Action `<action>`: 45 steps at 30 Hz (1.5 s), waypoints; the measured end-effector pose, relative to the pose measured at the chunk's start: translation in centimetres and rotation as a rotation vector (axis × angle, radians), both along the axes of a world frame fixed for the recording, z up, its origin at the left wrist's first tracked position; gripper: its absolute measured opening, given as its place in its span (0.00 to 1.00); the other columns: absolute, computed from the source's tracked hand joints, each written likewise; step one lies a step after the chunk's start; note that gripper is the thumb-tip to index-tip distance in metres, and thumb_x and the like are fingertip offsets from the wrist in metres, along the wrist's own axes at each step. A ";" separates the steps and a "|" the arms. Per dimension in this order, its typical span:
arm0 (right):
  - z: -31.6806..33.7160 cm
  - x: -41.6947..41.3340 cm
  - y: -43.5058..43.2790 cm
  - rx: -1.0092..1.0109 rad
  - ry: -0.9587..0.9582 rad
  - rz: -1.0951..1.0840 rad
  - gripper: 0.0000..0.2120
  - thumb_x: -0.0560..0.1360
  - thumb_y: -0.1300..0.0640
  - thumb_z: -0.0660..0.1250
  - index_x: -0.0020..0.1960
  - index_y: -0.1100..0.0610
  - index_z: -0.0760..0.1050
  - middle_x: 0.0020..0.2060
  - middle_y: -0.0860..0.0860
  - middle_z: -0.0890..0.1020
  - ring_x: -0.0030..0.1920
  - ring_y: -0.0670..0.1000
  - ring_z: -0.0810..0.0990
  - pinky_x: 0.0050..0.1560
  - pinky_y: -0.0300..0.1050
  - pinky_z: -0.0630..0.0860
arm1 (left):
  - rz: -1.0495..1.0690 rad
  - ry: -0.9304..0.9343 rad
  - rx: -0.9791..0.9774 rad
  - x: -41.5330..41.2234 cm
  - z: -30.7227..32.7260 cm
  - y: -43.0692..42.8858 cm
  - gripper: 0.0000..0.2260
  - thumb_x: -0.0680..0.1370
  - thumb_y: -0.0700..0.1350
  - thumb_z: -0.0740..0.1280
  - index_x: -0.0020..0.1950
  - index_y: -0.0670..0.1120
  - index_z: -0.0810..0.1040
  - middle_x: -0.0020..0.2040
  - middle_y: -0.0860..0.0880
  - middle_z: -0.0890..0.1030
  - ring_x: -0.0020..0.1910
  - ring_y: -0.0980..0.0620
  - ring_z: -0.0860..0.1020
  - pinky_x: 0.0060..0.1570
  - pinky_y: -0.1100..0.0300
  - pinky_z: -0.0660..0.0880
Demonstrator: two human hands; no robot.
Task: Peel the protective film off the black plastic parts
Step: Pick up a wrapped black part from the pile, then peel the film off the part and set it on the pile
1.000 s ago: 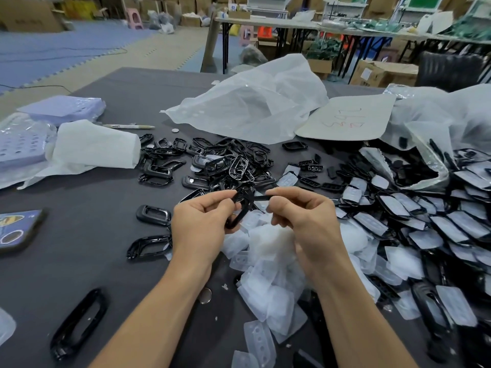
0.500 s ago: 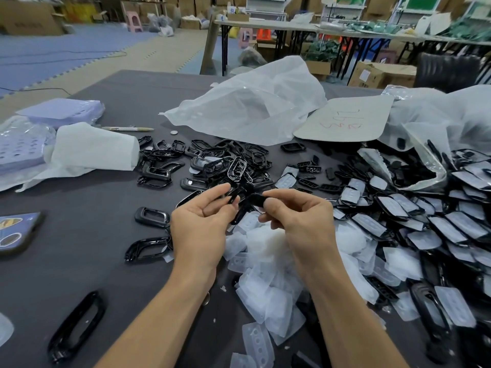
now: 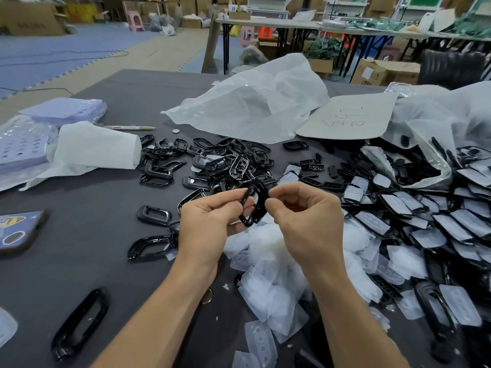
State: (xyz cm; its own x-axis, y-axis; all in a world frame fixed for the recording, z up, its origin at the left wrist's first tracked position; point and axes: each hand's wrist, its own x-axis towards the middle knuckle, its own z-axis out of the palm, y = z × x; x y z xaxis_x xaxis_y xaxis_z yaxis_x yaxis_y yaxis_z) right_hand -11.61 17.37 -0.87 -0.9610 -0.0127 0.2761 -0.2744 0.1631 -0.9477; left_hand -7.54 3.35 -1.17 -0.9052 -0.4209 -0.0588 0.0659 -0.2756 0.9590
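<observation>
A black plastic frame part [image 3: 255, 205] is held up on edge between my two hands over the table's middle. My left hand [image 3: 210, 224] pinches its left rim with thumb and fingers. My right hand [image 3: 308, 221] has its fingertips curled against the part's right edge; whether film is between them is hidden. Below the hands lies a heap of peeled translucent film pieces [image 3: 276, 274]. A pile of bare black frames [image 3: 212, 160] sits behind the hands. Film-covered black parts [image 3: 430, 224] crowd the right side.
The dark grey table [image 3: 79, 261] also carries loose black frames [image 3: 79, 322], a white cloth [image 3: 98, 147], a pen [image 3: 130, 127], purple trays in plastic [image 3: 24, 147], a phone [image 3: 18, 229] at the left edge, large clear plastic bags [image 3: 252, 99] and a cardboard sheet [image 3: 350, 118].
The part went from lying flat between my fingertips to standing on edge, and both hands rose slightly and drew closer together.
</observation>
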 end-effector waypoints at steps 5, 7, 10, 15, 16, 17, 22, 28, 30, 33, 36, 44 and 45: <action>0.2 0.7 -0.2 0.094 0.159 -0.028 0.08 0.71 0.64 0.78 0.42 0.51 0.86 0.34 0.42 0.86 0.37 0.46 0.85 0.41 0.39 0.82 | -0.035 0.003 -0.045 0.1 0.0 0.3 0.19 0.78 0.30 0.67 0.43 0.52 0.90 0.41 0.46 0.88 0.38 0.55 0.86 0.33 0.64 0.79; 0.2 0.9 -0.5 0.097 0.179 -0.059 0.08 0.71 0.63 0.78 0.42 0.51 0.86 0.34 0.42 0.85 0.36 0.46 0.85 0.41 0.40 0.82 | -0.035 0.009 -0.073 0.0 -0.1 0.3 0.20 0.78 0.29 0.68 0.42 0.52 0.90 0.40 0.46 0.88 0.36 0.55 0.85 0.33 0.64 0.79; 0.0 1.0 -1.1 0.088 0.150 -0.131 0.07 0.71 0.62 0.77 0.40 0.51 0.85 0.32 0.41 0.84 0.35 0.46 0.84 0.41 0.44 0.82 | -0.053 0.019 -0.096 0.1 -0.1 0.4 0.19 0.78 0.30 0.68 0.44 0.53 0.90 0.40 0.46 0.88 0.37 0.56 0.84 0.34 0.65 0.78; -0.2 1.2 -1.6 0.020 0.088 -0.191 0.07 0.72 0.61 0.75 0.38 0.50 0.84 0.30 0.44 0.84 0.32 0.49 0.84 0.40 0.50 0.82 | -0.100 0.043 -0.103 0.3 -0.2 0.4 0.17 0.76 0.30 0.71 0.46 0.53 0.90 0.36 0.48 0.87 0.31 0.57 0.80 0.35 0.66 0.77; -0.2 1.2 -1.7 0.004 0.083 -0.194 0.08 0.72 0.61 0.75 0.38 0.49 0.84 0.29 0.44 0.83 0.32 0.49 0.84 0.39 0.48 0.82 | -0.103 0.047 -0.103 0.3 -0.2 0.4 0.18 0.76 0.30 0.72 0.46 0.53 0.90 0.37 0.47 0.87 0.32 0.56 0.81 0.36 0.66 0.78; -0.2 1.2 -1.7 -0.009 0.080 -0.194 0.08 0.72 0.61 0.75 0.38 0.49 0.84 0.29 0.45 0.83 0.31 0.49 0.84 0.38 0.46 0.81 | -0.103 0.048 -0.099 0.3 -0.2 0.4 0.18 0.75 0.29 0.73 0.46 0.53 0.90 0.39 0.46 0.88 0.34 0.55 0.82 0.37 0.66 0.78; -0.3 1.4 -2.0 0.037 0.084 -0.158 0.09 0.71 0.63 0.77 0.38 0.50 0.84 0.30 0.42 0.84 0.32 0.45 0.84 0.37 0.38 0.80 | -0.073 0.062 -0.085 0.3 -0.3 0.4 0.18 0.71 0.24 0.72 0.49 0.46 0.87 0.40 0.41 0.88 0.34 0.50 0.85 0.37 0.64 0.80; -0.4 2.1 -2.5 0.257 0.190 -0.276 0.14 0.70 0.58 0.79 0.54 0.47 0.85 0.36 0.38 0.82 0.44 0.42 0.78 0.47 0.28 0.71 | -0.032 0.066 -0.117 0.3 -0.4 0.6 0.17 0.71 0.26 0.75 0.48 0.47 0.88 0.41 0.43 0.88 0.38 0.46 0.87 0.40 0.61 0.83; -0.4 2.0 -2.4 0.287 0.238 -0.286 0.23 0.68 0.59 0.80 0.62 0.48 0.82 0.48 0.37 0.82 0.52 0.42 0.77 0.54 0.30 0.72 | -0.007 0.059 -0.137 0.3 -0.3 0.6 0.19 0.71 0.25 0.74 0.43 0.51 0.89 0.40 0.44 0.88 0.37 0.48 0.87 0.39 0.61 0.83; -0.1 1.5 -1.7 0.237 0.150 -0.170 0.26 0.69 0.61 0.79 0.65 0.46 0.81 0.54 0.37 0.82 0.52 0.43 0.82 0.51 0.31 0.75 | 0.014 0.053 -0.149 0.2 -0.3 0.5 0.22 0.71 0.24 0.72 0.40 0.52 0.89 0.39 0.44 0.88 0.35 0.49 0.85 0.38 0.60 0.83; 0.0 0.7 -1.3 0.025 -0.094 0.017 0.14 0.72 0.65 0.74 0.52 0.49 0.85 0.38 0.46 0.87 0.36 0.46 0.85 0.39 0.41 0.79 | 0.015 0.064 -0.161 0.2 -0.4 0.5 0.21 0.71 0.24 0.72 0.40 0.51 0.89 0.38 0.44 0.88 0.33 0.52 0.85 0.35 0.64 0.80; 0.2 0.5 -1.0 -0.242 -0.173 0.004 0.09 0.73 0.71 0.73 0.44 0.58 0.83 0.31 0.56 0.85 0.27 0.54 0.82 0.30 0.42 0.78 | 0.026 0.035 -0.213 0.3 -0.7 0.4 0.14 0.73 0.34 0.78 0.44 0.56 0.89 0.38 0.46 0.88 0.35 0.51 0.86 0.37 0.62 0.81; 0.2 0.6 -1.0 -0.224 -0.165 -0.009 0.08 0.73 0.69 0.73 0.43 0.58 0.83 0.31 0.55 0.85 0.27 0.54 0.82 0.30 0.42 0.78 | 0.013 0.031 -0.209 0.3 -0.7 0.4 0.16 0.73 0.33 0.77 0.43 0.57 0.89 0.37 0.46 0.88 0.35 0.50 0.85 0.36 0.62 0.81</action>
State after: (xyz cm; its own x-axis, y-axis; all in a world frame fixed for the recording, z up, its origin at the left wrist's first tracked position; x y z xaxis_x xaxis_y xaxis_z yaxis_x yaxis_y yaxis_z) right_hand -11.04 16.34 -0.66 -0.9931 0.0393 0.1107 -0.1127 -0.0537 -0.9922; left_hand -7.29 3.73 -1.85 -0.8995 -0.4330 0.0586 0.0982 -0.0695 0.9927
